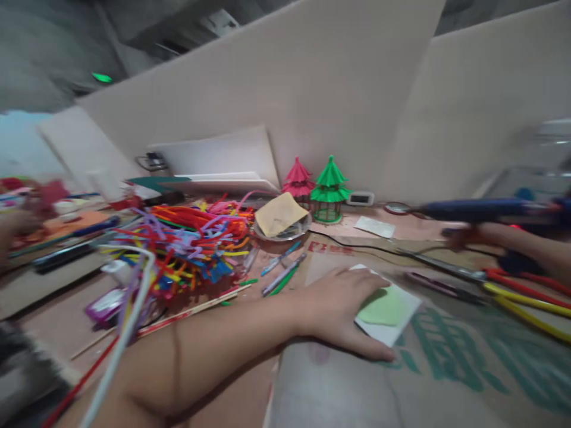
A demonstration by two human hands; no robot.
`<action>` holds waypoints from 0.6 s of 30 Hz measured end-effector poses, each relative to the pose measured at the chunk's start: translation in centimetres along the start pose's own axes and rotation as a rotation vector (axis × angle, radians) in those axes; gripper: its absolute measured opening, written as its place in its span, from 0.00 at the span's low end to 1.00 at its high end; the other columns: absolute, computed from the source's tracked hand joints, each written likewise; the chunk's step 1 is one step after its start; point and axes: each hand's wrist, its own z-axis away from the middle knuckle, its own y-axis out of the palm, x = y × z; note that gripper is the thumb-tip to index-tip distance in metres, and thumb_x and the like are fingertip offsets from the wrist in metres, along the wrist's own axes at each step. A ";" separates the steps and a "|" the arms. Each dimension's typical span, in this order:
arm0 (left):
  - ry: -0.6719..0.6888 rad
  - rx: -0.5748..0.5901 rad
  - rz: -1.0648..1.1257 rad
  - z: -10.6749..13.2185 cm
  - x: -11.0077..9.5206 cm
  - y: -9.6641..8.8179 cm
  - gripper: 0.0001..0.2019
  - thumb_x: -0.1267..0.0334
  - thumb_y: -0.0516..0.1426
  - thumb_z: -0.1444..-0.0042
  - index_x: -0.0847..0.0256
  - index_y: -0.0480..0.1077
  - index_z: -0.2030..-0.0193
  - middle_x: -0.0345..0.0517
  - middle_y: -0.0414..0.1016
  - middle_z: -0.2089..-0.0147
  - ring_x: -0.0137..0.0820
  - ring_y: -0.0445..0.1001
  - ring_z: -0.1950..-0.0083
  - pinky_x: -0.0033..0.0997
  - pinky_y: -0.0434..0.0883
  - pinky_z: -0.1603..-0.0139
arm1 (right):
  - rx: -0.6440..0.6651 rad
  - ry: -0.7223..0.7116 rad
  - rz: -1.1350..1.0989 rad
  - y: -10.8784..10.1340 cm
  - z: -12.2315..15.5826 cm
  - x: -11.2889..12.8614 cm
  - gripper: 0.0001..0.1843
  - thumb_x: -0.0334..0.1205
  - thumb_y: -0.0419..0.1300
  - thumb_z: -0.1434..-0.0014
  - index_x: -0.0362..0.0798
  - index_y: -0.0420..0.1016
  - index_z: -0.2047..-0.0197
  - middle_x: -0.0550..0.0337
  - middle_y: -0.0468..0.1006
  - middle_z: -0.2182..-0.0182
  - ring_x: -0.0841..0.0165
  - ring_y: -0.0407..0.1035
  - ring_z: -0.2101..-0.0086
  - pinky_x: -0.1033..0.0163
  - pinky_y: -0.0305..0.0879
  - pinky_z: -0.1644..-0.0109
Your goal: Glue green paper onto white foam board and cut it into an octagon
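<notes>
My left hand [341, 309] reaches across the work surface, thumb and fingers spread around a white square card [404, 330]. A light green piece of paper [383, 307] lies on the card, near my fingertips. At the right, my right hand [475, 238] is wrapped round what looks like a blue glue gun [477, 210], its nozzle pointing left; motion blurs both. Below it lie long-nosed pliers [446, 264] with red and yellow handles, and a dark pinkish cutter or pen [441, 286].
Colourful pipe cleaners [191, 238] heap at the left. Pink [298, 178] and green [331, 187] model pagodas stand by the partition, near a bowl [294, 230] with yellowish paper [280, 214]. Pens [283, 276] lie mid-table. Another person's hand [15, 229] shows far left.
</notes>
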 end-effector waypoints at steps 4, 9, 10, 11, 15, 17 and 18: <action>-0.077 0.015 0.015 -0.2 -0.1 -0.5 0.47 0.43 0.67 0.53 0.65 0.58 0.31 0.63 0.61 0.29 0.56 0.55 0.27 0.58 0.56 0.28 | 0.195 0.323 -0.017 -0.5 -4.8 0.3 0.19 0.54 0.68 0.45 0.50 0.83 0.56 0.51 0.84 0.62 0.64 0.75 0.65 0.60 0.68 0.64; -0.124 0.021 0.013 -0.2 0.1 -0.7 0.49 0.44 0.66 0.53 0.63 0.56 0.29 0.60 0.58 0.27 0.56 0.52 0.25 0.59 0.57 0.28 | 0.251 0.321 0.021 4.7 -9.9 -2.3 0.16 0.50 0.68 0.44 0.46 0.82 0.59 0.56 0.82 0.68 0.68 0.71 0.71 0.66 0.65 0.70; -0.130 0.026 0.008 -0.2 0.0 -0.7 0.49 0.43 0.66 0.53 0.63 0.56 0.28 0.60 0.58 0.27 0.56 0.52 0.25 0.59 0.57 0.28 | 0.267 0.311 0.006 5.8 -10.3 -2.9 0.15 0.48 0.68 0.43 0.46 0.82 0.59 0.56 0.82 0.68 0.68 0.72 0.70 0.67 0.66 0.69; -0.136 0.033 0.003 -0.2 -0.1 -0.7 0.49 0.43 0.66 0.53 0.63 0.56 0.28 0.60 0.57 0.26 0.55 0.52 0.25 0.59 0.56 0.27 | 0.280 0.306 -0.005 6.8 -10.6 -3.5 0.14 0.47 0.68 0.43 0.46 0.82 0.59 0.56 0.82 0.68 0.68 0.72 0.69 0.68 0.67 0.69; -0.156 0.053 -0.007 -0.4 -0.3 -0.9 0.49 0.45 0.66 0.53 0.65 0.56 0.28 0.61 0.57 0.26 0.55 0.52 0.25 0.59 0.56 0.27 | 0.353 0.335 -0.023 9.3 -10.6 -5.5 0.14 0.48 0.66 0.40 0.45 0.80 0.60 0.56 0.81 0.71 0.70 0.73 0.73 0.69 0.68 0.72; -0.150 0.050 -0.003 -0.4 -0.2 -0.9 0.49 0.44 0.66 0.54 0.64 0.56 0.28 0.61 0.58 0.27 0.55 0.51 0.25 0.59 0.56 0.27 | 0.379 0.354 0.001 9.6 -10.5 -6.2 0.16 0.49 0.66 0.40 0.44 0.79 0.61 0.56 0.80 0.73 0.70 0.72 0.76 0.69 0.68 0.75; -0.140 0.053 0.002 -0.4 -0.1 -0.9 0.50 0.43 0.66 0.54 0.63 0.56 0.28 0.60 0.57 0.26 0.56 0.51 0.25 0.60 0.56 0.28 | 0.384 0.356 0.022 9.5 -10.4 -6.5 0.16 0.50 0.66 0.40 0.43 0.79 0.61 0.55 0.80 0.73 0.70 0.72 0.76 0.68 0.68 0.75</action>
